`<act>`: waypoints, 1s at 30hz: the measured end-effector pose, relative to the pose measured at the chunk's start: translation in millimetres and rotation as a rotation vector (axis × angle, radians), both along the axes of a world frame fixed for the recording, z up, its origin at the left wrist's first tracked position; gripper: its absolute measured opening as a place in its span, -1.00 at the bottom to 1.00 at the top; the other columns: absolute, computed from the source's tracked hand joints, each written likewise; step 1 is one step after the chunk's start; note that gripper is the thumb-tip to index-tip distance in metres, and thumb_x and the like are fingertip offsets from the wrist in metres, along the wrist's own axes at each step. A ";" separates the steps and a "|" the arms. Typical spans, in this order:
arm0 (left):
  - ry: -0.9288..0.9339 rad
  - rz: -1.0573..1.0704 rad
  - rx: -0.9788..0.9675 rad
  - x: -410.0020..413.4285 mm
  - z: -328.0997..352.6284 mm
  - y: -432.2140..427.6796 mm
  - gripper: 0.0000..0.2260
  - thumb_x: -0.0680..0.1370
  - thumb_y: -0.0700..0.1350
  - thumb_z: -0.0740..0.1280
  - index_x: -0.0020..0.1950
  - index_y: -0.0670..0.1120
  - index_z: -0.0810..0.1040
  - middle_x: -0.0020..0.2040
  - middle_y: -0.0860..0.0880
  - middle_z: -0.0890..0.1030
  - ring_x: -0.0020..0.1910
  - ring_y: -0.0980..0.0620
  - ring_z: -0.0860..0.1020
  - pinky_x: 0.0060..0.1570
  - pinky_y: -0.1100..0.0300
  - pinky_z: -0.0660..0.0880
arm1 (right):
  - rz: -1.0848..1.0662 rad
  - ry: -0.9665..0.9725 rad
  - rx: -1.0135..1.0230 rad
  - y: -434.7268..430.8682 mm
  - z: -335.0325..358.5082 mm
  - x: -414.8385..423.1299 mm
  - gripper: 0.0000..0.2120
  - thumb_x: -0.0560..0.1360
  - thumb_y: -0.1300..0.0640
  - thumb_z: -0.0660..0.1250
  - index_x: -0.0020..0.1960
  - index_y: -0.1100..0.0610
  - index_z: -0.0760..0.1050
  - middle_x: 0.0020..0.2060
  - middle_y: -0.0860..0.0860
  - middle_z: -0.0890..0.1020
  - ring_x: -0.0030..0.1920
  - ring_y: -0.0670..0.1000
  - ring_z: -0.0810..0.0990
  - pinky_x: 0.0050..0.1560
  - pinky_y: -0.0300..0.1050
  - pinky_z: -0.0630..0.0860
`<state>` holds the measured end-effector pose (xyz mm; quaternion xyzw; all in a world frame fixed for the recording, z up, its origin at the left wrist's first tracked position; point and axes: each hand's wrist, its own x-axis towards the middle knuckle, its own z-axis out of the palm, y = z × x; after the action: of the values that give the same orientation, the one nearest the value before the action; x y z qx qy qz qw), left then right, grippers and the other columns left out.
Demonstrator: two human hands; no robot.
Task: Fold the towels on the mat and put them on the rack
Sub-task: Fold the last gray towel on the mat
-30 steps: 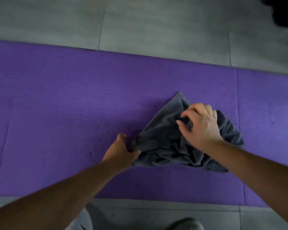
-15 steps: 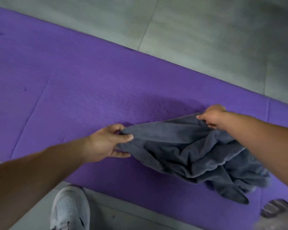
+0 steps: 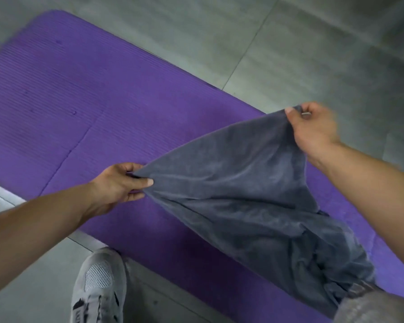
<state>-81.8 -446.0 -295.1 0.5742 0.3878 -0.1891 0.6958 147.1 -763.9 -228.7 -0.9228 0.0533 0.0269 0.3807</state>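
Where a second ago the grey towel (image 3: 243,194) lay bunched on the purple mat (image 3: 68,101) under both hands, it is now lifted and drawn out between them; the left hand (image 3: 119,183) pinches one corner, thumb and fingers (image 3: 147,182) curled round the cloth, low over the near part of the mat; the right hand (image 3: 313,129) grips the other corner higher and farther out, above the mat's far edge, its fingers closed on the fabric, though blur hides just how they lie. The top edge runs nearly taut from hand to hand; the rest hangs down to the right in loose folds, its lower end crumpled near the person's leg; whether that end touches the mat I cannot tell. The view has swung as well, so a grey shoe (image 3: 98,283) on the tiled floor (image 3: 289,43) now shows beside the mat's near edge. As I judge it, the spreading step is under way and no fold is made yet; the towel looks ready to be laid flat on the mat; the rack is not in view, so stowing seems some way off.
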 end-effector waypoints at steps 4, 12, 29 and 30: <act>-0.171 0.264 -0.070 2.6 12.2 -22.1 -0.67 0.55 -0.40 0.37 0.23 -0.09 0.44 -0.18 -0.13 0.61 -0.25 0.07 0.65 -0.10 0.13 0.68 | 0.113 0.104 0.071 45.3 6.8 -39.6 -0.72 0.52 -0.13 0.41 -0.15 0.09 0.55 -0.28 -0.06 0.62 -0.30 -0.08 0.54 -0.20 -0.14 0.47; -0.103 -0.042 0.417 -17.4 16.9 -66.0 -0.67 0.39 0.22 0.55 0.08 0.19 0.61 0.23 0.11 0.45 0.21 0.21 0.45 0.14 0.32 0.44 | 0.306 0.726 0.369 99.4 -25.2 -136.6 -0.72 0.62 0.04 0.35 0.03 0.29 0.57 -0.10 0.29 0.63 -0.12 0.14 0.64 -0.11 0.14 0.69; 0.123 0.371 -0.379 -106.8 -31.5 -18.5 -0.76 0.49 -0.22 0.50 0.13 -0.19 0.63 -0.07 -0.12 0.69 -0.19 0.04 0.67 -0.21 0.17 0.64 | 0.826 0.224 -0.303 215.7 -92.5 -84.3 -0.77 0.47 -0.12 0.48 0.04 -0.03 0.63 -0.02 -0.11 0.67 0.08 -0.04 0.58 0.18 -0.04 0.53; 0.115 0.398 -0.394 -111.6 -33.5 -16.3 -0.80 0.48 -0.23 0.50 0.08 -0.18 0.64 -0.05 -0.14 0.69 -0.18 0.02 0.67 -0.21 0.17 0.65 | 0.893 0.237 -0.357 224.0 -99.0 -81.7 -0.69 0.43 -0.19 0.49 0.07 -0.05 0.62 0.05 -0.11 0.66 0.15 -0.02 0.57 0.20 -0.03 0.52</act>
<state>-193.5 -462.3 -328.6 0.3287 0.4876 -0.1529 0.7943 65.4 -540.0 -327.7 -0.8970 -0.3004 0.2826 0.1592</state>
